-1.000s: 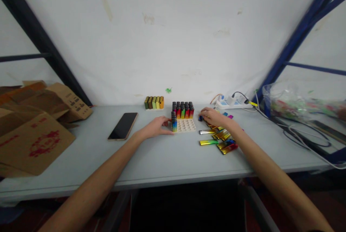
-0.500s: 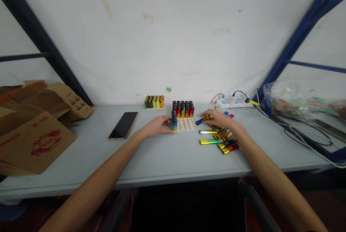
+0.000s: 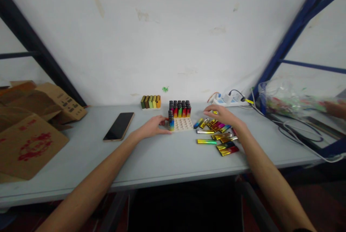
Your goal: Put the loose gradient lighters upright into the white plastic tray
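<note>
My left hand (image 3: 153, 127) is closed on the left end of a white lighter tray (image 3: 183, 124), thumb along its front and fingers at its side. Beside these fingers, a row of blue lighters (image 3: 171, 122) stands upright in the tray's left column. Several red-and-green lighters (image 3: 180, 111) with black tops stand in its back part; empty holes show in front. Over a pile of loose shiny lighters (image 3: 216, 125), my right hand (image 3: 220, 114) has its fingers drawn together. A gold lighter end (image 3: 215, 112) shows just above it; the fingers hide most of this lighter.
Behind to the left stands another tray of green and yellow lighters (image 3: 150, 102). A phone (image 3: 119, 126) lies left of my hand. Cardboard boxes (image 3: 35, 142) fill the left end. A power strip (image 3: 229, 99), cables and plastic bag (image 3: 281, 95) are at right, near another person's blurred hand (image 3: 335, 109).
My right hand has lifted off the blue and gold lighters at the pile's left edge, which now show separately. The left hand stays at the tray. The view has shifted slightly.
</note>
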`<move>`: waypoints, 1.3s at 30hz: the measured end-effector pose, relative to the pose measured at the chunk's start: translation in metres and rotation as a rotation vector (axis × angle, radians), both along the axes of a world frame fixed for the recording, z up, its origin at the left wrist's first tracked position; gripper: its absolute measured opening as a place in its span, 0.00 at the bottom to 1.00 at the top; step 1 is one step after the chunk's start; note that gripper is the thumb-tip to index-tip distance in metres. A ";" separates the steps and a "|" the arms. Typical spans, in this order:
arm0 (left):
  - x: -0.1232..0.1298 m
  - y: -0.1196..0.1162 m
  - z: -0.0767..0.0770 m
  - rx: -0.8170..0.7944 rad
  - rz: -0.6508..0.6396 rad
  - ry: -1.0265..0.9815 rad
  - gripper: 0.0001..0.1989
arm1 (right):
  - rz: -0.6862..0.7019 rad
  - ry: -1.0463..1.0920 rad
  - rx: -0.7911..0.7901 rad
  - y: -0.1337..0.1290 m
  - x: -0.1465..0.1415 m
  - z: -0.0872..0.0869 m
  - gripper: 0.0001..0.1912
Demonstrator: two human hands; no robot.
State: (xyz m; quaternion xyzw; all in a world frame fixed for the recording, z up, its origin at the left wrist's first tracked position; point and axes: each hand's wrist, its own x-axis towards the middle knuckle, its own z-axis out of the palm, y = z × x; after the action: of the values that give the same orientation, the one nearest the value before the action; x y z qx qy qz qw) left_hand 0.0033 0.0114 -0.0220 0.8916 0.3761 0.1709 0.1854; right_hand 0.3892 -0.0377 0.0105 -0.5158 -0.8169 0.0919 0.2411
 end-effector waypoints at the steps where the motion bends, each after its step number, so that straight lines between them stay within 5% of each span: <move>1: 0.000 0.000 0.000 0.000 0.001 0.001 0.39 | -0.081 -0.014 0.072 0.004 0.009 -0.002 0.22; 3: 0.000 0.000 0.000 0.001 0.003 0.003 0.39 | -0.209 -0.068 0.145 0.012 0.027 -0.009 0.22; 9: 0.001 0.000 0.000 0.009 -0.004 0.011 0.39 | -0.135 -0.208 -0.049 0.024 0.048 -0.032 0.21; 20: 0.001 0.000 0.001 0.014 -0.005 0.017 0.37 | -0.041 0.061 -0.187 0.000 0.032 -0.012 0.25; 24: 0.002 -0.001 0.002 0.012 -0.002 0.022 0.37 | -0.170 0.044 -0.087 0.005 0.038 -0.017 0.22; 28: 0.002 -0.002 0.002 0.012 0.002 0.012 0.38 | -0.367 -0.217 -0.029 0.013 0.050 -0.029 0.18; 33: 0.002 -0.001 0.001 0.009 -0.006 0.015 0.38 | -0.560 -0.329 -0.061 0.012 0.058 -0.036 0.24; 39: 0.002 -0.001 0.001 0.017 0.004 0.017 0.38 | -0.498 -0.170 -0.224 0.008 0.046 -0.025 0.17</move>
State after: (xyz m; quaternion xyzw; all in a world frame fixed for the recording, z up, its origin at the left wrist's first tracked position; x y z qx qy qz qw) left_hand 0.0053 0.0108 -0.0214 0.8939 0.3779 0.1669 0.1743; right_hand 0.4352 -0.0294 -0.0142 -0.7298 -0.6672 0.0757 0.1284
